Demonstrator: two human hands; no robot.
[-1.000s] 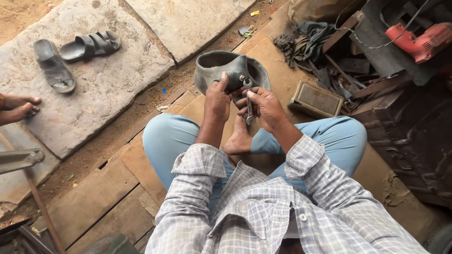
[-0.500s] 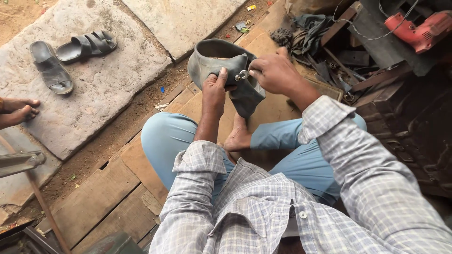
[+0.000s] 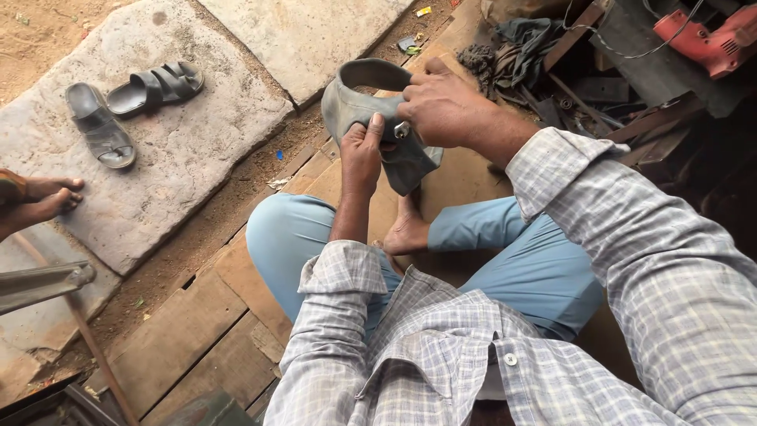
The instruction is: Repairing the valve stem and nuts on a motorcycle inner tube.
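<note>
A grey rubber inner tube point(image 3: 355, 99) is held up in front of me, folded over itself. My left hand point(image 3: 362, 154) grips the fold from below. My right hand point(image 3: 441, 106) is closed on the tube from above, its fingers pinching a small metal valve point(image 3: 402, 130) that sticks out of the rubber. I sit cross-legged in light blue trousers on wooden planks point(image 3: 197, 331), with my bare foot point(image 3: 406, 229) under the tube.
Two dark sandals point(image 3: 126, 102) lie on a stone slab point(image 3: 205, 150) at the left. Another person's bare feet point(image 3: 35, 201) show at the left edge. A red power drill point(image 3: 702, 35), rags and scrap metal point(image 3: 544, 63) crowd the upper right. A metal bar point(image 3: 39, 280) juts in lower left.
Both hands have lifted the tube higher and closer. My right hand has shifted from the tube's side onto its top, at the valve.
</note>
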